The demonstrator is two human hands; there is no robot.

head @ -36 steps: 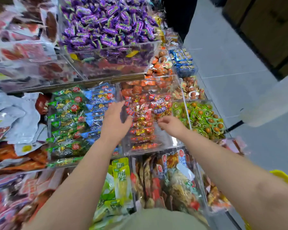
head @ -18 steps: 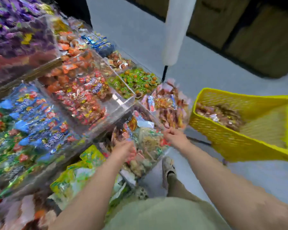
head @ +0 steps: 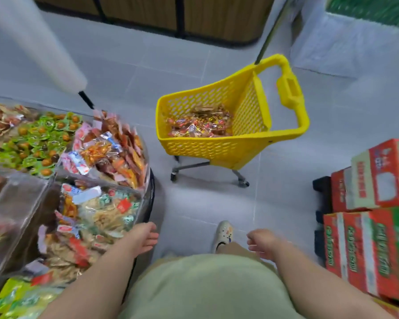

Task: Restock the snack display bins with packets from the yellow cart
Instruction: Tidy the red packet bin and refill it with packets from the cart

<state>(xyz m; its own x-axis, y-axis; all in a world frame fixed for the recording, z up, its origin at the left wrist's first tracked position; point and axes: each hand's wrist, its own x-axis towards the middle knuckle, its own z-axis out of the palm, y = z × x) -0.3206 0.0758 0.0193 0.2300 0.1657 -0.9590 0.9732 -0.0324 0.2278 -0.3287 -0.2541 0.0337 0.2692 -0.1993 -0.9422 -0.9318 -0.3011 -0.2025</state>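
The yellow cart (head: 207, 147) stands on the grey floor ahead, a little right of centre, with a layer of red and orange snack packets (head: 198, 124) in its bottom. Clear display bins (head: 16, 203) full of mixed snack packets fill the left side. My left hand (head: 145, 237) hangs empty by the rounded corner of the nearest bin, fingers relaxed. My right hand (head: 262, 241) is in the air above the floor, fingers loosely curled, holding nothing. Both hands are well short of the cart.
Stacked red and green cartons (head: 373, 226) sit on a dark pallet at the right. A white roll (head: 39, 40) on a black stand leans over the far bins. My shoe (head: 222, 234) is on the floor between my hands. Dark wooden cabinets line the back.
My view has swung right from the bins to the cart. Both hands have left the red packet bin and dropped back near my body, empty.
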